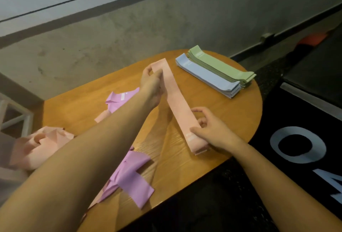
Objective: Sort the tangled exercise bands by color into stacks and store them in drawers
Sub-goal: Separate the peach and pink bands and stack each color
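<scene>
A long pink band [177, 102] is stretched flat above the wooden table [231, 113]. My left hand [150, 83] pinches its far end and my right hand [212, 130] pinches its near end, which lies over a low pink stack. At the far right of the table a neat blue stack [207, 77] lies beside a green stack [220, 65]. Loose purple bands [133, 178] lie tangled near the front edge, more purple ones [120, 99] sit behind my left forearm, and a heap of pink bands [40, 146] is at the left.
A concrete wall rises behind the table. Black floor mats with large white lettering [299, 144] lie to the right. A white frame [16, 118] stands at the far left beside the table.
</scene>
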